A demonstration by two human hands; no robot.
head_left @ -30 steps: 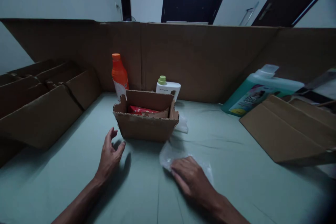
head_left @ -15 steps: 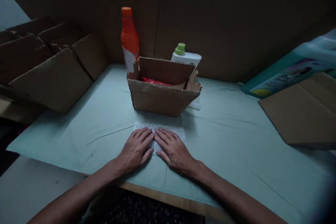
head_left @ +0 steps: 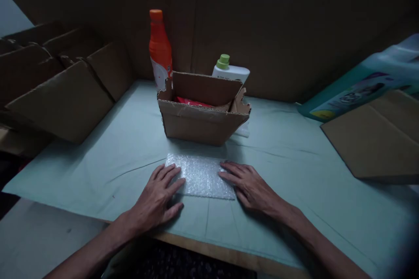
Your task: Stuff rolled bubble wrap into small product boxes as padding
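A flat rectangle of bubble wrap (head_left: 203, 177) lies on the pale green table cover in front of me. My left hand (head_left: 160, 196) rests at its left edge, fingers spread and fingertips on the wrap. At the right edge lies my right hand (head_left: 250, 185), its fingers stretched out over the border. Neither hand grips anything. Just beyond the wrap stands an open cardboard box (head_left: 196, 123) with something red (head_left: 191, 102) inside, mostly hidden by the box's front wall.
Behind the box stand an orange bottle (head_left: 160, 52) and a white bottle with a green cap (head_left: 231, 69). Cardboard boxes (head_left: 65, 100) crowd the left side. On the right, a large teal jug (head_left: 350, 89) leans behind another cardboard box (head_left: 376, 139).
My hands have slid apart from the middle of the bubble wrap, the left toward its left edge and the right toward its right edge, uncovering its centre.
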